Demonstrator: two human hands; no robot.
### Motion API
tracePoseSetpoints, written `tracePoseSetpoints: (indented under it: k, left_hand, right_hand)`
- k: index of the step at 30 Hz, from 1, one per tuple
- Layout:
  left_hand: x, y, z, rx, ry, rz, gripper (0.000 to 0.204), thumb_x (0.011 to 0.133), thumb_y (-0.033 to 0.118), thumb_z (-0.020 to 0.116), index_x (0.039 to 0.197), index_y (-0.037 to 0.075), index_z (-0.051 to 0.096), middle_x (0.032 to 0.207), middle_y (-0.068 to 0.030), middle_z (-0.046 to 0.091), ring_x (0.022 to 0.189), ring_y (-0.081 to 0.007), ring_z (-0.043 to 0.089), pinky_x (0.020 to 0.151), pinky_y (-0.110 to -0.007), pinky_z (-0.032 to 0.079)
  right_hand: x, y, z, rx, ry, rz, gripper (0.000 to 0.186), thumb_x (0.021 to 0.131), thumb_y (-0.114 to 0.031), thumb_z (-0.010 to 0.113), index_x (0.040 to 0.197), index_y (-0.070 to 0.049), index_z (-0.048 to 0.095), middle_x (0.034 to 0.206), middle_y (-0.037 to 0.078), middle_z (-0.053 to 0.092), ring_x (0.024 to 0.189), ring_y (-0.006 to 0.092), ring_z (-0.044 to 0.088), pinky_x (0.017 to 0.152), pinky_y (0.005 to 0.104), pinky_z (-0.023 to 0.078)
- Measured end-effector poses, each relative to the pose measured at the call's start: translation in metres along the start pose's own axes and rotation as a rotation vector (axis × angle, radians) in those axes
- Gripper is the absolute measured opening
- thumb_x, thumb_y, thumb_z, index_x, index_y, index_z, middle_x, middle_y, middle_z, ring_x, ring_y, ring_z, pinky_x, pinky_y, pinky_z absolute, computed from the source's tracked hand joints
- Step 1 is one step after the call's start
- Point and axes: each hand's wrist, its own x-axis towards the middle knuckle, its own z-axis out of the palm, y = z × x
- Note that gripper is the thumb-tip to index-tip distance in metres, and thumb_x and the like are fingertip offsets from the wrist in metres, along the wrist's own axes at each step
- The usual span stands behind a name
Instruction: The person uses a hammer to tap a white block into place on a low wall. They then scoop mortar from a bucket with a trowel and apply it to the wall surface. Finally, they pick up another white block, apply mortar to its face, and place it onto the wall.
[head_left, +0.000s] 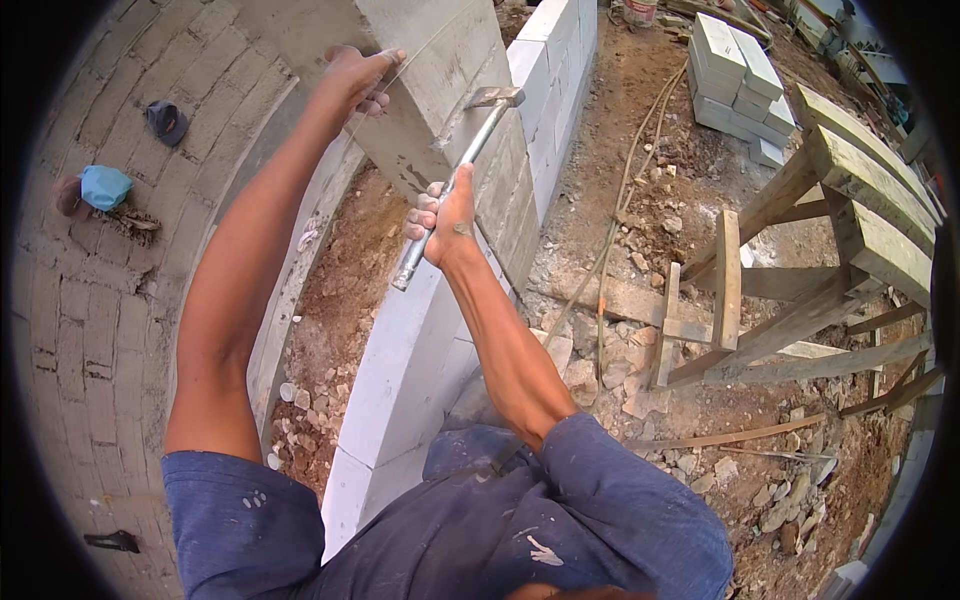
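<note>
My right hand [447, 217] is wrapped round the metal handle of a hammer [484, 137]. The hammer's head is up beside the corner of a grey concrete column [420, 110]. My left hand [358, 82] is raised in front of the column's left face, with its thumb and fingers closed on a thin string [432, 38]. That string slants up to the right across the column. Below my right hand a low wall of white blocks [385, 385] runs toward me.
Beyond the column, the white block wall [553, 75] continues. At right stand a wooden trestle [790, 270] and a stack of white blocks [735, 80]. A hose [632, 165] crosses the rubble. On the left brick wall [95, 330] are a dark cap [167, 122] and a blue bag [106, 187].
</note>
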Motion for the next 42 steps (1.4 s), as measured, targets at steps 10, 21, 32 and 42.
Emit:
tracePoseSetpoints:
  k: [10,21,32,42]
  left_hand:
    - [-0.001,0.004,0.006,0.043,0.030,-0.009,0.061,0.081,0.037,0.070,0.098,-0.016,0.046,0.078,-0.0168,0.059,0.049,-0.0168,0.058,0.039,-0.028,0.047]
    - [0.025,-0.026,-0.001,-0.046,0.041,-0.074,0.081,0.080,0.042,0.070,0.120,-0.014,0.026,0.091,-0.0229,0.058,0.050,-0.0195,0.059,0.040,-0.031,0.051]
    - [-0.053,-0.128,0.006,0.348,-0.101,0.146,0.072,0.084,0.063,0.054,0.119,-0.001,0.052,0.115,-0.0269,0.057,0.108,-0.0374,0.056,0.095,-0.044,0.041]
    - [-0.045,-0.140,0.064,0.320,-0.153,0.258,0.073,0.084,0.055,0.061,0.128,-0.002,0.048,0.121,-0.0261,0.058,0.115,-0.0348,0.055,0.096,-0.041,0.042]
  right_hand:
    - [-0.049,-0.062,0.030,0.117,0.145,-0.936,0.062,0.085,-0.077,0.031,0.069,-0.017,0.032,0.053,-0.005,0.024,0.039,0.0082,0.023,0.037,0.0242,0.025]
    - [-0.140,-0.039,-0.125,-0.728,0.499,-0.414,0.058,0.089,-0.067,0.040,0.066,-0.014,0.038,0.049,-0.006,0.032,0.035,0.0080,0.030,0.032,0.0263,0.027]
    - [-0.527,0.070,-0.444,-1.275,1.726,0.181,0.072,0.092,-0.055,0.042,0.091,0.014,0.061,0.085,0.031,0.063,0.085,0.0442,0.061,0.076,0.0495,0.044]
    - [-0.594,0.194,-0.496,-0.487,1.659,0.058,0.061,0.094,-0.048,0.044,0.098,0.011,0.060,0.081,0.022,0.064,0.065,0.0320,0.059,0.064,0.0480,0.044]
